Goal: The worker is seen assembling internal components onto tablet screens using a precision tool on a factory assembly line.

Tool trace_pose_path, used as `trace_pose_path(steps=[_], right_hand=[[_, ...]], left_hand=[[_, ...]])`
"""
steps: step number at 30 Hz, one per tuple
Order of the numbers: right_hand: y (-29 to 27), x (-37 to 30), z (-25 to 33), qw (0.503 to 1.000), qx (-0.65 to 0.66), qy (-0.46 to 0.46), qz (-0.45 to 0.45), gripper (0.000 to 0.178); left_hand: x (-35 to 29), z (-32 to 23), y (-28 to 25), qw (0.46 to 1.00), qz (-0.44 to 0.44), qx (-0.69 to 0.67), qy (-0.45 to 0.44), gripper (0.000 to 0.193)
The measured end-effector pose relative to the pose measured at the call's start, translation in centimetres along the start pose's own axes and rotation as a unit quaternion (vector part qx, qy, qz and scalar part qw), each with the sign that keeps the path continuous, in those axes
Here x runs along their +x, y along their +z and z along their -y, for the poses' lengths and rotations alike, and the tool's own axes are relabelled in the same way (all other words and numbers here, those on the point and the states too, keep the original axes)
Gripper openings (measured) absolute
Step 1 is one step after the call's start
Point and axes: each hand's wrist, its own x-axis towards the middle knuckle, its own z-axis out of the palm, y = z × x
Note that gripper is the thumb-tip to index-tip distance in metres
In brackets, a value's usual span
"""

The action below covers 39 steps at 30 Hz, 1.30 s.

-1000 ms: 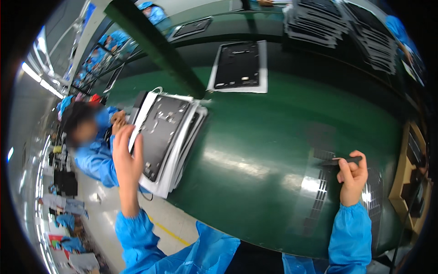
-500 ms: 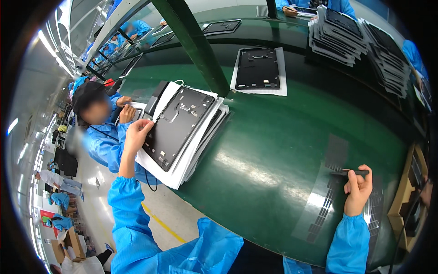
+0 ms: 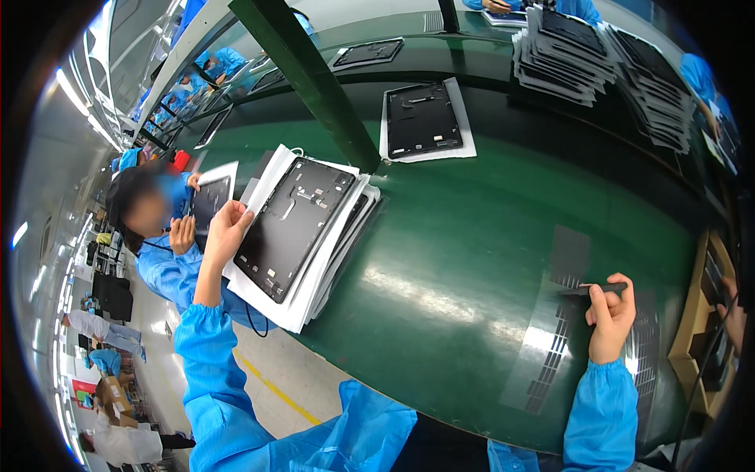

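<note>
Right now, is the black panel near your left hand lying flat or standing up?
Flat: the panel lies on white sheets, its broad side facing up.

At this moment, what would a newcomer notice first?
The broad green table fills the middle. On its left, the left hand is at the edge of a stack of black panels and white sheets; on its right, the right hand holds a slim dark tool.

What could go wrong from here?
1. The uneven stack sits at the green table's edge; a tug from the left hand might shift it.
2. The right hand's dark pointed tool could snag the clear strip sheet below.
3. A co-worker sits close; elbows might bump.
</note>
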Motion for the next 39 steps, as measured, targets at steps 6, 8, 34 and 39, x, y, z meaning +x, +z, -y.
trace_pose_path(steps=[6,8,34,39], right_hand=[[-0.2,-0.1,0.2,1.0,0.005,0.007,0.002,0.029],[0.0,-0.2,0.4,1.0,0.002,0.002,0.01,0.029],[-3.7,2.3,0.9,0.999,0.009,-0.006,0.031,0.017],[-4.6,1.5,1.0,0.994,-0.045,-0.02,0.1,0.018]], left_hand=[[0.0,-3.4,-0.9,0.991,0.116,-0.039,-0.051,0.035],[1.0,-1.9,-1.2,0.989,0.144,-0.015,-0.043,0.035],[-17.0,-20.4,14.6,0.884,0.227,-0.408,-0.009,0.057],[-17.0,-19.6,16.7,0.883,0.298,-0.362,0.001,0.046]])
